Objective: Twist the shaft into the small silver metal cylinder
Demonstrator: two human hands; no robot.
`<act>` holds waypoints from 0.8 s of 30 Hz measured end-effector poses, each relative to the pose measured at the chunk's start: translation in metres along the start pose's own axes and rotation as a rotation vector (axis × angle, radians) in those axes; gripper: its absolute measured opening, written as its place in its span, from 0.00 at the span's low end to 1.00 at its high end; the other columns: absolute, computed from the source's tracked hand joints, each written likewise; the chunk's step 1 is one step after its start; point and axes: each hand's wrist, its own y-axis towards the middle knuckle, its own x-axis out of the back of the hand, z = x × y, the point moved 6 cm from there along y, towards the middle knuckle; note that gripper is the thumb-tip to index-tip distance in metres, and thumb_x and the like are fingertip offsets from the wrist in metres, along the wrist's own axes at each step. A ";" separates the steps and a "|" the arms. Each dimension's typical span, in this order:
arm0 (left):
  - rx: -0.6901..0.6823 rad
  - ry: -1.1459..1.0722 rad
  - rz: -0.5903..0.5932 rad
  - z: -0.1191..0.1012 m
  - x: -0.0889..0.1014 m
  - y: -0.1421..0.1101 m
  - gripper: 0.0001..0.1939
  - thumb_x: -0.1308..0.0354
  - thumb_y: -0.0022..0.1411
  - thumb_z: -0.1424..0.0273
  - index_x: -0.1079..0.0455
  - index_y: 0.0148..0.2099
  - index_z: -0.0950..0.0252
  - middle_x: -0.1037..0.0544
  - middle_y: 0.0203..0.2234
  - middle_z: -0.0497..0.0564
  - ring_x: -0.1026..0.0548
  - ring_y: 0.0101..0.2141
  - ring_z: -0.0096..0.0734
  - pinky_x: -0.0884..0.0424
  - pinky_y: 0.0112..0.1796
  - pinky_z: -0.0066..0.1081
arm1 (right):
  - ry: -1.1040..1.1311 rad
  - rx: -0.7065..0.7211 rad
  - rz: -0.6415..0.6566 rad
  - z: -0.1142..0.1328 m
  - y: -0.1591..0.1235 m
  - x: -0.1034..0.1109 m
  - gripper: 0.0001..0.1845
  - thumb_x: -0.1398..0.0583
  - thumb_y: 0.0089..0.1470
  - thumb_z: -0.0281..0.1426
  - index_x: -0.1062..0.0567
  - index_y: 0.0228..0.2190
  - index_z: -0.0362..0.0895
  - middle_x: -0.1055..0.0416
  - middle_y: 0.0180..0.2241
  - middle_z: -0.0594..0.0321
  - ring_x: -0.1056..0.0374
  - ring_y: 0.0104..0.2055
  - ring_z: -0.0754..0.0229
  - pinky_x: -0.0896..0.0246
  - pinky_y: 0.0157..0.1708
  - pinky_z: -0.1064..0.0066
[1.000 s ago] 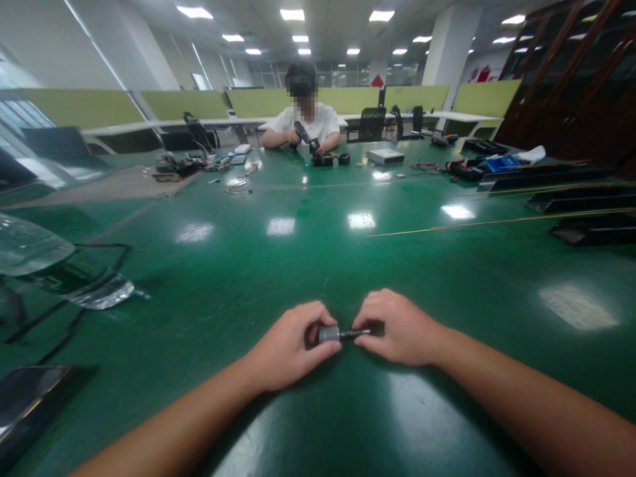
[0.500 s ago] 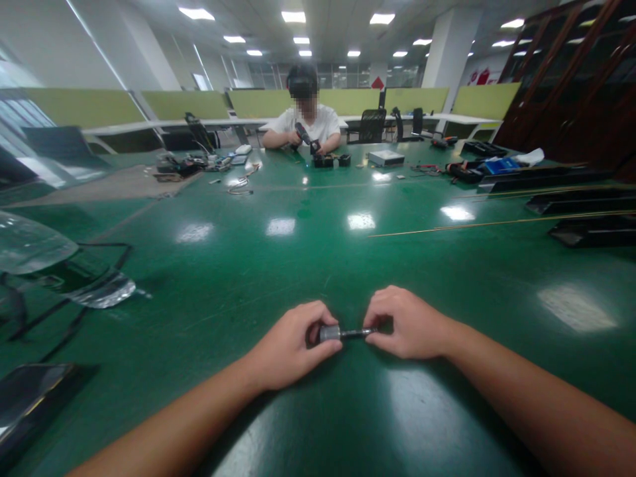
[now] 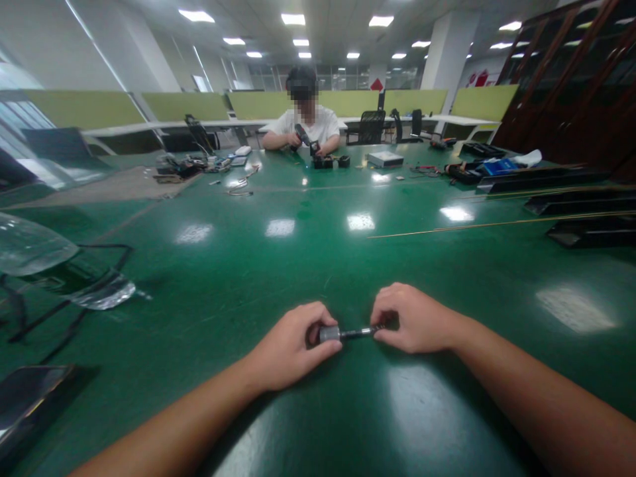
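Between thumb and fingers, my left hand (image 3: 293,348) grips a short grey cylinder (image 3: 330,333) just above the green table (image 3: 278,271). A thin dark shaft (image 3: 352,333) with a shiny tip sticks out of it to the right. Around that tip, my right hand (image 3: 415,321) pinches a small dark ribbed piece (image 3: 380,328) that looks like a coil spring. Its far end is hidden by the fingers. Whether the piece still surrounds the shaft or only touches its end, I cannot make out.
On the left lie a clear plastic bottle (image 3: 74,271), black cables and a dark phone-like slab (image 3: 30,397). Black channel-shaped bars (image 3: 591,232) and thin rods (image 3: 477,227) lie to the right. Across the table a person (image 3: 305,129) works with a power tool (image 3: 302,134).
My right hand has drawn away to the right along the shaft, baring more of it, with the dark ribbed piece in its fingers. My left hand has stayed in place.
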 end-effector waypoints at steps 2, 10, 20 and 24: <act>0.001 -0.003 0.001 0.000 0.000 0.000 0.10 0.41 0.61 0.63 0.32 0.39 0.64 0.30 0.28 0.47 0.32 0.29 0.30 0.39 0.31 0.28 | 0.028 -0.038 0.016 -0.006 -0.001 0.001 0.03 0.36 0.45 0.28 0.22 0.27 0.43 0.26 0.27 0.64 0.31 0.31 0.62 0.39 0.36 0.69; -0.002 -0.007 -0.002 -0.002 0.001 0.000 0.09 0.41 0.61 0.63 0.32 0.39 0.65 0.30 0.28 0.47 0.33 0.29 0.29 0.39 0.30 0.27 | 0.147 -0.103 0.057 -0.016 -0.001 0.003 0.03 0.36 0.44 0.27 0.22 0.26 0.42 0.26 0.27 0.63 0.31 0.30 0.62 0.37 0.32 0.72; 0.002 -0.005 -0.001 -0.002 0.002 0.000 0.10 0.41 0.61 0.63 0.32 0.38 0.65 0.30 0.27 0.46 0.33 0.28 0.29 0.39 0.30 0.27 | 0.139 -0.095 0.071 -0.016 -0.002 0.005 0.02 0.36 0.44 0.27 0.22 0.26 0.42 0.26 0.27 0.63 0.31 0.30 0.63 0.37 0.32 0.72; -0.009 0.004 -0.012 -0.003 0.002 0.001 0.09 0.41 0.61 0.64 0.32 0.38 0.65 0.31 0.26 0.46 0.33 0.28 0.29 0.40 0.30 0.27 | 0.130 -0.059 0.038 -0.007 0.003 -0.003 0.03 0.35 0.45 0.28 0.21 0.28 0.42 0.26 0.27 0.64 0.31 0.30 0.63 0.38 0.32 0.72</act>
